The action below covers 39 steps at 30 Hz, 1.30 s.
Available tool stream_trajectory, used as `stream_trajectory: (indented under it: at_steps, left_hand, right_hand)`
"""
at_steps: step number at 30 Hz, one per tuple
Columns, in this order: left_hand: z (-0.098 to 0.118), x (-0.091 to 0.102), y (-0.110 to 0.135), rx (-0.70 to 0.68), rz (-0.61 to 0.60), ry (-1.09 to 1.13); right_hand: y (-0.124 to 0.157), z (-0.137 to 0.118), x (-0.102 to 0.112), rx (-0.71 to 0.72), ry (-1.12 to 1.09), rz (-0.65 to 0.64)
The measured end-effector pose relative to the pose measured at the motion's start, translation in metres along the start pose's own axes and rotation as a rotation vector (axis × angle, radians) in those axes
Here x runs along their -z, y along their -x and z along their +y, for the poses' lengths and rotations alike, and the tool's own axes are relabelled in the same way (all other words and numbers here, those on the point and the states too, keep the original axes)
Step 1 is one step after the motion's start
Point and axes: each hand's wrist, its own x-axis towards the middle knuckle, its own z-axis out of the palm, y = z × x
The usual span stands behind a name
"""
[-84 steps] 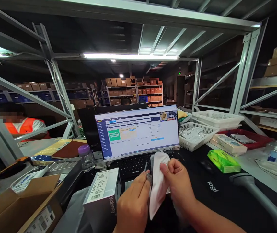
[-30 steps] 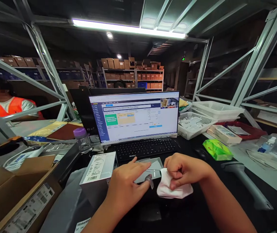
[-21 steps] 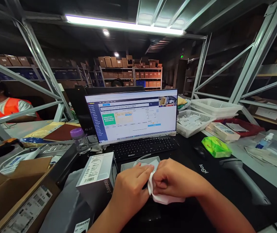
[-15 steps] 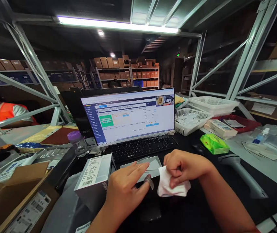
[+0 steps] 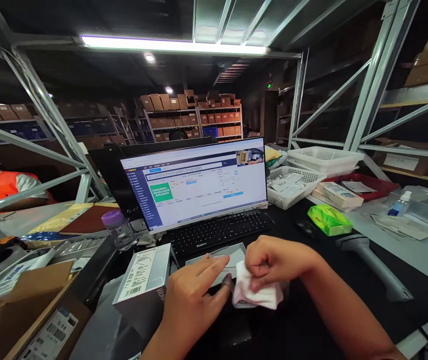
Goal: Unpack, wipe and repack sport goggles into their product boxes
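Note:
My right hand is closed on a folded white cloth, with the fingers curled and the thumb pressing down. A clear, smooth edge shows beneath the cloth; I cannot tell what it belongs to. My left hand is beside it, fingers stretched forward and thumb bent toward the cloth. Something thin and partly see-through lies at that thumb, mostly hidden. Behind both hands is a shallow pale tray, partly covered by them. A grey-white carton with a barcode label stands left of my left hand.
A monitor and keyboard stand ahead. To the right are a grey handheld scanner, a green packet and white baskets. An opened cardboard box and a purple-lidded jar are left. A person in an orange vest is far left.
My right hand and the cloth have shifted left, closer to my left thumb. The left hand stays nearly in place. The whole view has turned slightly.

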Motion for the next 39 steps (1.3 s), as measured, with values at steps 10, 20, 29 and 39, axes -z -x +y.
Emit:
stream_trajectory:
  at_steps: [10,20,29,39]
  left_hand:
    - [0.001,-0.011,0.004,-0.053,-0.063,-0.038]
    - [-0.004,-0.003,-0.001,-0.001,-0.046,0.018]
    - [0.005,-0.009,0.001,-0.032,-0.075,-0.010]
    - [-0.006,0.000,-0.001,0.004,-0.027,0.054]
  right_hand:
    - [-0.012,-0.010,-0.028,-0.121,0.225,0.158]
    - [0.009,0.008,0.020,-0.038,-0.027,-0.099]
    - [-0.018,-0.018,-0.038,-0.163,0.333,0.273]
    - [0.009,0.000,0.018,-0.033,-0.009,-0.066]
